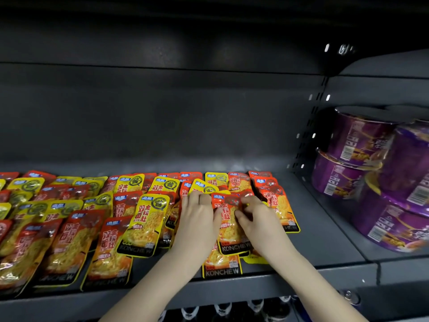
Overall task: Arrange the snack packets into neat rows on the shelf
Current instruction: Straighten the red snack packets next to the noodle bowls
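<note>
A: Where's the piece we're working on?

B: The red packet (pixel 228 228) lies flat on the shelf (pixel 325 247), toward the front, on top of other packets. Our left hand (pixel 198 219) curls over its left edge with the thumb on its face. Our right hand (pixel 257 219) pinches its upper right corner. So both hands are grasping it, neither is loose.

A: How far along would we say we are?

B: Partway at best, we judge. Behind the red packet a line of snack packets (pixel 216 180) runs along the back wall, fairly even. Left of it they overlap in slanted ranks, red and yellow mixed, many tilted. Under the red packet another one (pixel 221 263) sticks out past the shelf's front lip. All of that needs squaring up.

A: Can we read anything?

B: "KONCHEW" shows on the black band at the bottom of the red packet and on the one beneath it. The yellow packet (pixel 148 219) just left of it carries 双面金钱肚 and a circled 酱. The small blue tags are too blurred for us.

A: And to the right?

B: Bare shelf first. Well right of the red packet are stacked purple bowls (pixel 362 145) with barcodes, their text unreadable.
</note>
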### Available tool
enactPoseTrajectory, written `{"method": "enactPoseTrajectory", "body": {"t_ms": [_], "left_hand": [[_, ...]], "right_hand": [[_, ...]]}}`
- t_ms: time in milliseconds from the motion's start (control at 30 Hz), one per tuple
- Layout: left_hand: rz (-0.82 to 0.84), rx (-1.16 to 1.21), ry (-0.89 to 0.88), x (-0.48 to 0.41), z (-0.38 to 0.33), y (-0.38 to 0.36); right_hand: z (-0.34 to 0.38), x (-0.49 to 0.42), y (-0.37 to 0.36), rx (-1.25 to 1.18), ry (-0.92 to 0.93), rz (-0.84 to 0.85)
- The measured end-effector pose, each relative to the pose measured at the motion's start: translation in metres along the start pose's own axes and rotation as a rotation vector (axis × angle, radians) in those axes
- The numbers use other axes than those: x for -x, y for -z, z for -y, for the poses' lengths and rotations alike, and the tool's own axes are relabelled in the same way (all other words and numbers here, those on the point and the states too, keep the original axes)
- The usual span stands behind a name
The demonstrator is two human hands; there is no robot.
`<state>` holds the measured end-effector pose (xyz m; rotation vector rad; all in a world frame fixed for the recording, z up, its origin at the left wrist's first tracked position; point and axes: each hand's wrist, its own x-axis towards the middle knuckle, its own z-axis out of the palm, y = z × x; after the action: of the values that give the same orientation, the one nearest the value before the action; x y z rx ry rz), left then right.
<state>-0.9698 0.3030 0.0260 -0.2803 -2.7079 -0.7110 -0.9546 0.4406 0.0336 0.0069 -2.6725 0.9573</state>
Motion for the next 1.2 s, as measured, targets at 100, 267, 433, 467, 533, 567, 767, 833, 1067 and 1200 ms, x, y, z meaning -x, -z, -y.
{"method": "enactPoseTrajectory", "body": {"t_ms": [100, 267, 433, 467, 533, 567, 767, 833, 1067, 1200], "left_hand": [[-0.123, 0.033, -0.046, 0.0, -0.004, 0.001], [-0.099, 0.206, -0.061, -0.008, -0.026, 0.011], [0.039, 0.312, -0.058, -0.016, -0.055, -0.004], [0.068, 0.314, -0.056, -0.017, -0.061, -0.009], [0.124, 0.324, -0.051, -0.018, -0.074, -0.019], [0.15, 0.329, -0.057, -0.018, -0.08, -0.023], [0.164, 0.145, -0.176, -0.011, -0.101, -0.04], [0.159, 0.064, -0.202, -0.011, -0.1, -0.045], [0.118, -0.026, -0.27, -0.009, -0.09, -0.051], [0.076, -0.06, -0.288, -0.007, -0.088, -0.053]], "right_hand": [[0.0, 0.002, 0.003, -0.084, 0.011, -0.026], [-0.006, -0.001, 0.018, -0.179, -0.016, -0.115], [-0.027, -0.003, 0.044, -0.166, -0.066, -0.192], [-0.034, -0.004, 0.049, -0.144, -0.088, -0.188], [-0.046, -0.003, 0.058, -0.112, -0.142, -0.174], [-0.052, -0.002, 0.063, -0.106, -0.165, -0.172], [-0.08, 0.001, 0.072, -0.014, -0.246, -0.168], [-0.085, 0.0, 0.07, -0.003, -0.268, -0.167], [-0.089, -0.004, 0.057, 0.07, -0.256, -0.176], [-0.088, -0.006, 0.055, 0.099, -0.242, -0.183]]}}
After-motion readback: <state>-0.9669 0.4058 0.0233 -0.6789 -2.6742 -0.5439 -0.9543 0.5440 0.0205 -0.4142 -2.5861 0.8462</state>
